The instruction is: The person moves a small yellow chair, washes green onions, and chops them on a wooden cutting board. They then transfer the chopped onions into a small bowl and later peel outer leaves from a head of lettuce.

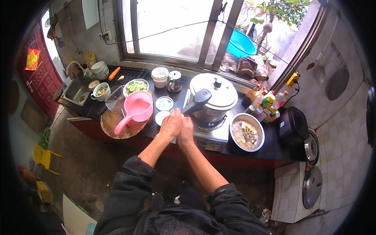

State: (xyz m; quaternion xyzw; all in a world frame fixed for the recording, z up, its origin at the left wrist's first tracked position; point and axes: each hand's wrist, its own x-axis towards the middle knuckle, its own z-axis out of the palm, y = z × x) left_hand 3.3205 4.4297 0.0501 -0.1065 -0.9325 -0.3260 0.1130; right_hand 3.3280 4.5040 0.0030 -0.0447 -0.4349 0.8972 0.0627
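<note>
A large pressure cooker sits on a gas stove, its lid on. Its black handle points down and left towards me. My left hand and my right hand meet side by side at the end of this handle, both closed on it; most of the fingers are hidden. Just left of my hands are a small white dish and a round tin with a blue label. To the right of the stove stands a metal pot containing food in cloudy liquid.
A pink ladle rests on the round chopping board. Behind it is a bowl of sliced cucumber, with a carrot farther back. The sink is at far left. Several bottles and a black appliance stand right.
</note>
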